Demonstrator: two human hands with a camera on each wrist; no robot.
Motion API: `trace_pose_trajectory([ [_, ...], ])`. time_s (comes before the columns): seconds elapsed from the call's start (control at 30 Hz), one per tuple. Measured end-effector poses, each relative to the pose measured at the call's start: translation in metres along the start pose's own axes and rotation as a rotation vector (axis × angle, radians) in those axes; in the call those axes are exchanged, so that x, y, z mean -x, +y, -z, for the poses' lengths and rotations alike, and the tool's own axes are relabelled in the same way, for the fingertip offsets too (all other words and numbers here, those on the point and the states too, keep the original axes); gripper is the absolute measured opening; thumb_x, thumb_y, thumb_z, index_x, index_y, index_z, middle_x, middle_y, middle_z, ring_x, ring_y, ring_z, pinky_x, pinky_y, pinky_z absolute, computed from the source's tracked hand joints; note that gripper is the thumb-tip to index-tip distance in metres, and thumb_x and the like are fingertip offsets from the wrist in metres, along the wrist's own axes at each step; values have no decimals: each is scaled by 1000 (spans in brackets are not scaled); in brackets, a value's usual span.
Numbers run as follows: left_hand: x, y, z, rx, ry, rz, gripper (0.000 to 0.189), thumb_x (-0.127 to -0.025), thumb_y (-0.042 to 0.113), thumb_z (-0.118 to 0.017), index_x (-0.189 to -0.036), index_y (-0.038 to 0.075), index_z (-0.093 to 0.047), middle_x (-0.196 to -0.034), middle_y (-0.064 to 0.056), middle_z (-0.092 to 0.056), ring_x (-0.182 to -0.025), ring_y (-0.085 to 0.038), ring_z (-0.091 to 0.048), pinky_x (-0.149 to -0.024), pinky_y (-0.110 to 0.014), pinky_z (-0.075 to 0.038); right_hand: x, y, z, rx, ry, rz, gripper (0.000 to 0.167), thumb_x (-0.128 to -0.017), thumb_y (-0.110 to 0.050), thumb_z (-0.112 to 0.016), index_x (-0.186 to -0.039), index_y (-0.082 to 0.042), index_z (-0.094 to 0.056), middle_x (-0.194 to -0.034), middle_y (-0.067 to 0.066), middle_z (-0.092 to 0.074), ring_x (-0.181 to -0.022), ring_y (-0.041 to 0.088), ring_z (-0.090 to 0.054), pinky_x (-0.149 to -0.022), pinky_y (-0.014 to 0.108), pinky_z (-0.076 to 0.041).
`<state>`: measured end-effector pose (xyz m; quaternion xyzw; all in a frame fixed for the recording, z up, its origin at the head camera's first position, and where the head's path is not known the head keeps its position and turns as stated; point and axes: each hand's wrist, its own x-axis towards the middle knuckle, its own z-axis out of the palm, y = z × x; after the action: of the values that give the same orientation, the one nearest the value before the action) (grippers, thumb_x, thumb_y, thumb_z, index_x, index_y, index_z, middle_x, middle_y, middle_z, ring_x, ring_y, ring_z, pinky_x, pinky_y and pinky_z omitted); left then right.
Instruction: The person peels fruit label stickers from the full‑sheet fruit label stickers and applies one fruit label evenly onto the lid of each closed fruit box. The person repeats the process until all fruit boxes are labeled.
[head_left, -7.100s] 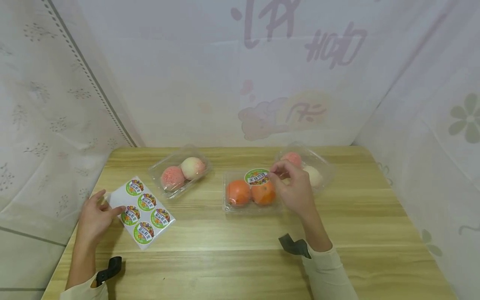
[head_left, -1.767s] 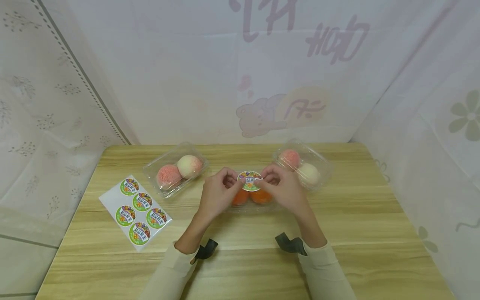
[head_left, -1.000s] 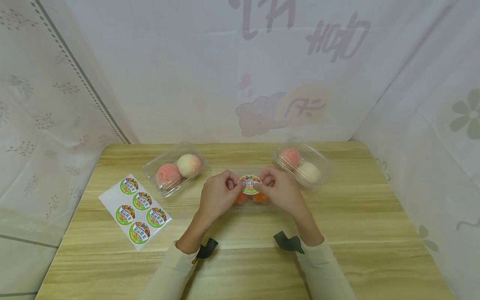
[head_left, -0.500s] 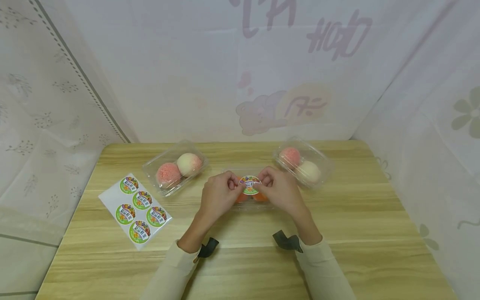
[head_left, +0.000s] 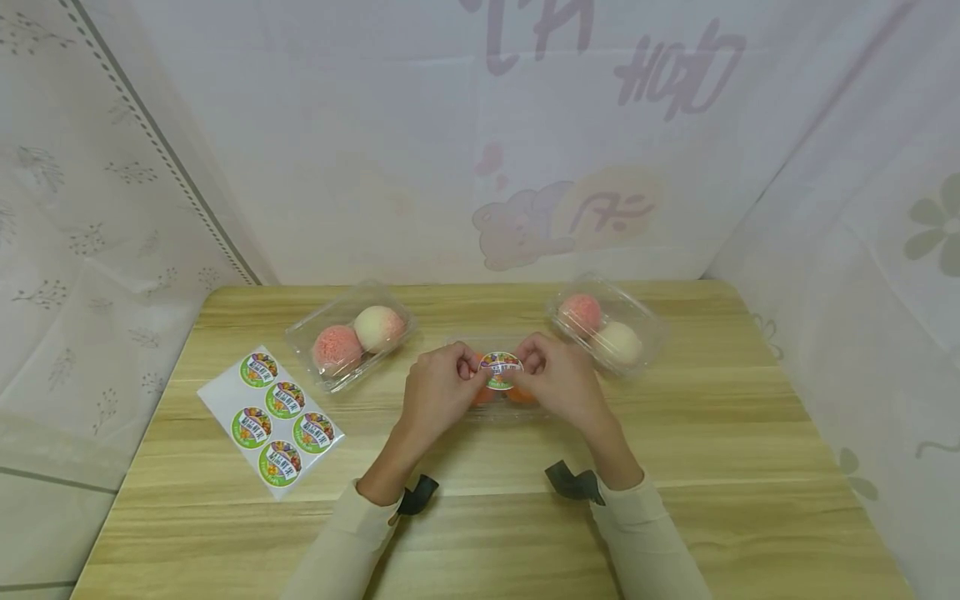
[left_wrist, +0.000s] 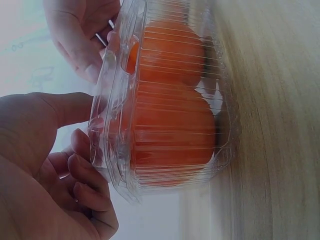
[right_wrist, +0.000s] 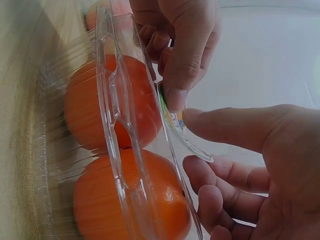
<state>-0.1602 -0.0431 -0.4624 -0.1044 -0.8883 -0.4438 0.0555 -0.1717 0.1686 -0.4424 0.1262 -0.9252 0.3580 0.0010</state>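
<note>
Both hands meet over a clear plastic clamshell box (left_wrist: 125, 165) with two oranges (right_wrist: 160, 195) inside, at the middle of the table. Between them is a round fruit sticker (head_left: 501, 372) with a green and multicoloured print. My left hand (head_left: 441, 385) has its thumb on the sticker's left side, right at the lid, with the other fingers curled. My right hand (head_left: 564, 385) pinches the sticker's right side between thumb and forefinger. In the right wrist view the sticker bends, its right end raised off the lid. From the head view the hands partly hide the box and oranges.
A white sheet with several matching stickers (head_left: 225, 392) lies at the left. Two more clear boxes, each with two pink and cream round fruits, stand behind: one at back left (head_left: 337, 350), one at back right (head_left: 617, 343). Patterned curtains surround the wooden table (head_left: 487, 533).
Seven seconds ago the left hand was at the sticker sheet and the right held the sticker alone. The left hand has since joined it; both then sank slightly with the sticker towards the lid.
</note>
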Motion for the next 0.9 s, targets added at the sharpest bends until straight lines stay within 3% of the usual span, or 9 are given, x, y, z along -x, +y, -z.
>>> trace_pose_trajectory([
  [0.33, 0, -1, -1, -23, 12, -11, 19, -94, 15, -87, -85, 9, -72, -68, 5, -59, -53, -6, -49, -48, -23, -42, 0, -3, -2, 65, 1, -2, 34, -83, -23, -99, -101, -11, -73, -74, -8, -64, -65, 13, -55, -61, 33, -44],
  [0.57, 0, -2, -2, -54, 32, -12, 19, -93, 17, -88, -85, 9, -73, -68, 6, -60, -54, -7, -50, -48, -25, -44, -1, -4, -1, 95, 3, 58, 38, -82, -20, -99, -108, -11, -72, -73, -10, -64, -65, 11, -56, -65, 36, -46],
  [0.77, 0, -2, -2, -83, 45, -21, 18, -92, 19, -89, -89, 8, -75, -70, 5, -59, -56, -8, -50, -49, -25, -44, -2, -2, -2, 142, -13, 142, 29, -86, -18, -96, -109, -15, -80, -76, -11, -65, -68, 10, -57, -64, 35, -48],
  [0.9, 0, -1, -2, -93, 44, -25, 19, -93, 20, -89, -90, 7, -75, -70, 5, -59, -56, -8, -51, -50, -26, -45, -1, -2, -2, 158, -43, 148, 23, -89, -18, -93, -111, -18, -85, -80, -10, -64, -73, 11, -56, -66, 35, -48],
])
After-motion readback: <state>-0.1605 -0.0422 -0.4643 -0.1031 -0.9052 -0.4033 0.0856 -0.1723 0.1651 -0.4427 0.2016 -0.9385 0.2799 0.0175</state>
